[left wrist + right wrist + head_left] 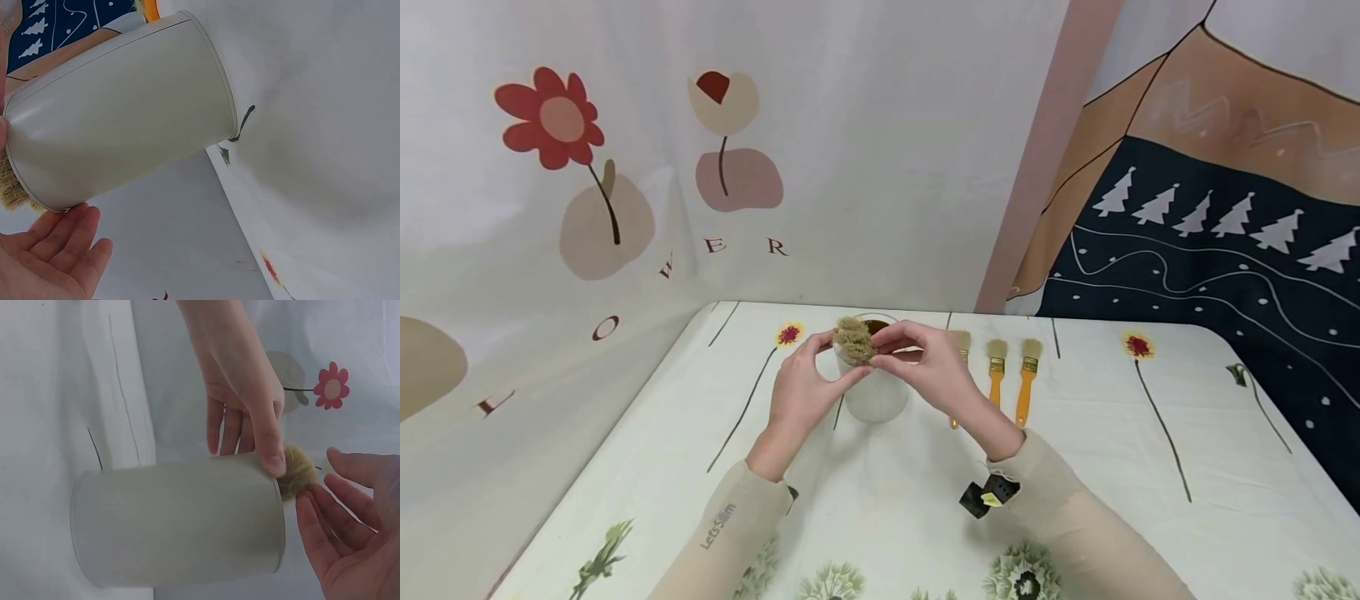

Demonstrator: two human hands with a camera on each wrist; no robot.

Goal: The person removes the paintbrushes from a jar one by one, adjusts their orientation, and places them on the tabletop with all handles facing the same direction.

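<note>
A tan bristly tuft (pixel 853 340) shows at the mouth of a pale cylindrical container (pixel 876 396) that stands on the table. My left hand (pixel 801 387) spans the container's rim, thumb in front and fingers at the far side. In the left wrist view its fairly straight fingertips (pixel 94 215) touch the rim of the container (pixel 125 112). From the other side, my right hand (pixel 925 358) reaches to the tuft with its fingertips. In the right wrist view those fingers meet the edge of the tuft (pixel 297 475), while the thumb stands apart.
Several paint brushes with orange handles and tan bristles, such as one brush (pixel 1028 367), lie right of the container. A flower-printed white cloth (pixel 1097 450) covers the table. Hanging fabric (pixel 880 183) closes off the back. A small black device (pixel 988 493) is at the right sleeve.
</note>
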